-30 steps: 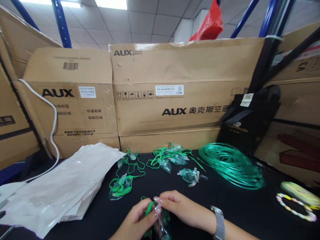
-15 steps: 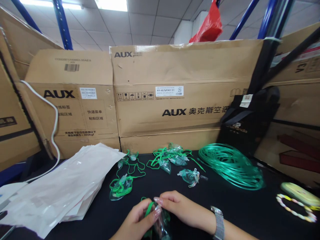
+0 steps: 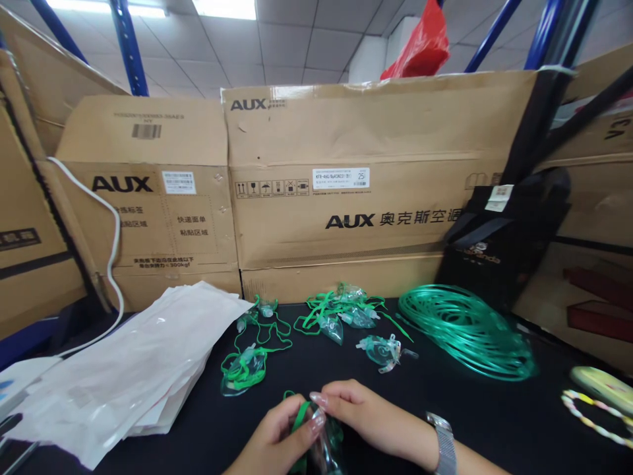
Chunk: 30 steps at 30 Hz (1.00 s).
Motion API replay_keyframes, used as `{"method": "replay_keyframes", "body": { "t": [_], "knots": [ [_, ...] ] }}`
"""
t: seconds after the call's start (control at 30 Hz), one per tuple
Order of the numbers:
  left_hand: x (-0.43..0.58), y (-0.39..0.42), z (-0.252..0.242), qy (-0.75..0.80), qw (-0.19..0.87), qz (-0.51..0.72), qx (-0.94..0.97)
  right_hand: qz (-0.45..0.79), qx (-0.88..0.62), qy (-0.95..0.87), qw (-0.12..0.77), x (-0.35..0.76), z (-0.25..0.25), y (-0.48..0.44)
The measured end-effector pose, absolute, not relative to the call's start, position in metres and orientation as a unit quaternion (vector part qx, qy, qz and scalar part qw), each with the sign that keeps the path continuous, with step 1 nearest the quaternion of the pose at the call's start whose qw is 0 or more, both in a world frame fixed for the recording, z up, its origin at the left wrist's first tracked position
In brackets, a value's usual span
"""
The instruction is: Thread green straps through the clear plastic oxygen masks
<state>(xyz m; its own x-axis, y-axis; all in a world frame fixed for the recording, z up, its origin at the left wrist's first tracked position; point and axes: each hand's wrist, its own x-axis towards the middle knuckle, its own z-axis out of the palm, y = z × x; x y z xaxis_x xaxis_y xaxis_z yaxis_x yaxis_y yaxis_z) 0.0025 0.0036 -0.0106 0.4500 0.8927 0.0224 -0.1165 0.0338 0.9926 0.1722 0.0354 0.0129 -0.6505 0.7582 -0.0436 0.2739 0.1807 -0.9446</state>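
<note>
mask [image 3: 324, 445] at bottom centre, clear, green strap | left hand [image 3: 270, 443] and right hand [image 3: 363, 415] both pinching it, fingers closed on shell and strap | likely light, thin, flexible plastic; hold by rim, strap tangles easily

**Hands meeting at the lower edge**

The left hand [image 3: 267, 441] and right hand [image 3: 357, 412] meet at centre, fingers curled and fingertips [image 3: 316, 400] pinched close together. The right forearm [image 3: 475, 458] enters from the lower right. The left palm, partly cropped, apparently faces inward.
</note>
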Motion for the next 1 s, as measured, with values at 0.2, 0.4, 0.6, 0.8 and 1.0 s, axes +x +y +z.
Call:
{"method": "replay_keyframes", "body": {
  "t": [0.2, 0.4, 0.6, 0.8, 1.0],
  "knots": [
    [0.0035, 0.0024, -0.0103, 0.339, 0.632, 0.401, 0.570, 0.551, -0.353, -0.721, 0.228, 0.1712, 0.0157, 0.0345],
    [0.0040, 0.0010, -0.0075, 0.343, 0.622, 0.409, 0.573, 0.545, -0.362, -0.722, 0.225, 0.1710, 0.0169, 0.0338],
    [0.0050, -0.0006, -0.0045, 0.345, 0.628, 0.412, 0.563, 0.540, -0.360, -0.727, 0.222, 0.1714, 0.0162, 0.0342],
    [0.0047, -0.0004, -0.0036, 0.350, 0.621, 0.412, 0.567, 0.541, -0.359, -0.728, 0.219, 0.1712, 0.0195, 0.0337],
    [0.0061, -0.0006, -0.0031, 0.355, 0.627, 0.409, 0.560, 0.550, -0.365, -0.717, 0.224, 0.1710, 0.0195, 0.0336]
  ]
}}
